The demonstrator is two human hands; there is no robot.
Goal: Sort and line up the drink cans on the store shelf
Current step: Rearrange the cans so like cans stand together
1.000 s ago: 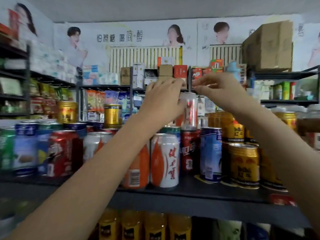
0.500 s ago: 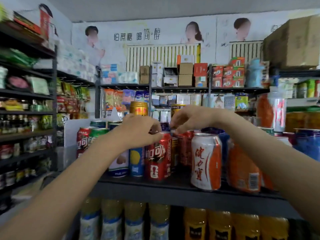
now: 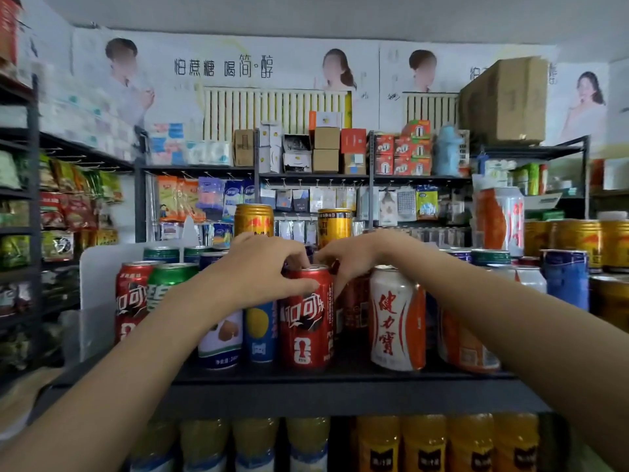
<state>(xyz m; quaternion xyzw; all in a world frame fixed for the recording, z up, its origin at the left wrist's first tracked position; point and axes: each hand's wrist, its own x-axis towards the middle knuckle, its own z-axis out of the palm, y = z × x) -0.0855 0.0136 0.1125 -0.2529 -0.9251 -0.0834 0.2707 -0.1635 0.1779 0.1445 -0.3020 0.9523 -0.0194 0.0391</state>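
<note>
- While both arms reached in over the dark shelf, the hands met at the top of one red can standing upright at the shelf's front edge.
- The left hand grasped that red can near its rim, thumb lying across the front of the can and the fingers curled over its top.
- The right hand came in from the other side with its fingers curled down at the can's rim; whether it gripped this can or a darker can behind it could not be told.
- Just right of the red can stood a white-and-orange can, upright and apart from it by a small gap.
- Left of the red can, partly hidden by the left wrist, stood a blue can with a yellow fruit and a white can.
- Farther left stood another red can with a green can beside it.
- Two gold cans rose behind the hands, stacked higher than the front row.
- Yellow drink bottles filled the shelf level below.
</note>
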